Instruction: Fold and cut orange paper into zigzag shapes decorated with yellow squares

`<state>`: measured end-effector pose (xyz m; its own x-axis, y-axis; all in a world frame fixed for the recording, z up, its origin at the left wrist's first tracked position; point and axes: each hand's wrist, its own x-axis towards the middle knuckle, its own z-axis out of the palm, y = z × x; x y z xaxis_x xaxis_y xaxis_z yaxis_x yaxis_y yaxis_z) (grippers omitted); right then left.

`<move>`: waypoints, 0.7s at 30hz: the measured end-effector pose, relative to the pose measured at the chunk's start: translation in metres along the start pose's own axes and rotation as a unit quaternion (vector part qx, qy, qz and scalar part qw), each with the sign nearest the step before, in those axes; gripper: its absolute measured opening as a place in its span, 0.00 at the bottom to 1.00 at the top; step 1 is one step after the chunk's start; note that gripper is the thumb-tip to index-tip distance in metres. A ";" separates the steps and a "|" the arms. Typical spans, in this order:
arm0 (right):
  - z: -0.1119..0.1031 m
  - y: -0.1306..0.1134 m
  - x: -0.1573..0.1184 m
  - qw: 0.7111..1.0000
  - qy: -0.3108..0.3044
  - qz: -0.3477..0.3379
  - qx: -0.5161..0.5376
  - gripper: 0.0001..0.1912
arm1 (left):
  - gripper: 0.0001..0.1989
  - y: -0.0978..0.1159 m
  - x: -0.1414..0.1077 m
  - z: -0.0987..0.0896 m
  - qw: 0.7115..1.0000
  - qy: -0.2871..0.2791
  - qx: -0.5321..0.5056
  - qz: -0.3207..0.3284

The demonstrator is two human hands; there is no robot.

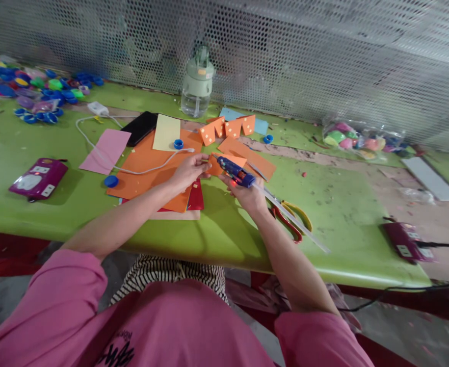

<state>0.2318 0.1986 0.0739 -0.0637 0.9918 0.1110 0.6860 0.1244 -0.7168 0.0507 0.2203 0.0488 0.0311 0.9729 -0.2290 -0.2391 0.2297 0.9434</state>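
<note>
My right hand (pixel 250 198) grips a dark blue glue gun (pixel 232 170), its nozzle pointing up and left. A long clear glue stick (pixel 296 223) trails from its back end. My left hand (pixel 188 174) pinches a small piece of orange paper (pixel 215 167) right at the nozzle. Just beyond stand folded orange paper shapes (pixel 208 134) with pale spots. A flat orange strip (pixel 260 162) lies behind the glue gun, and larger orange sheets (pixel 143 173) spread under and left of my left hand. Scissors or pliers with red and yellow handles (pixel 299 213) lie beside my right wrist.
A water bottle (pixel 197 84) stands at the back against the perforated metal screen (pixel 270 66). On the left are a black phone (pixel 138 128), a white cable (pixel 127 169), a purple power socket (pixel 38 178) and colourful caps (pixel 52 94). Another socket (pixel 405 242) sits right.
</note>
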 end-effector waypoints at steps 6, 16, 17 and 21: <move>-0.001 -0.001 -0.001 1.000 -0.005 0.009 0.023 0.23 | 0.06 0.002 -0.002 0.001 1.000 0.008 -0.010 0.007; 0.001 0.001 0.000 1.000 -0.005 -0.003 0.013 0.23 | 0.06 0.003 -0.002 0.003 1.000 0.008 -0.025 0.001; 0.000 0.001 0.000 1.000 -0.007 -0.002 0.012 0.24 | 0.07 0.003 -0.002 0.003 1.000 0.007 -0.024 0.004; -0.001 -0.001 -0.001 1.000 -0.002 0.000 0.010 0.23 | 0.07 0.002 0.000 0.001 1.000 0.009 -0.016 0.011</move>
<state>0.2318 0.1974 0.0756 -0.0675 0.9918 0.1088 0.6710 0.1258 -0.7307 0.0512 0.2204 0.0510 0.0089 0.9771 -0.2125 -0.2710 0.2069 0.9401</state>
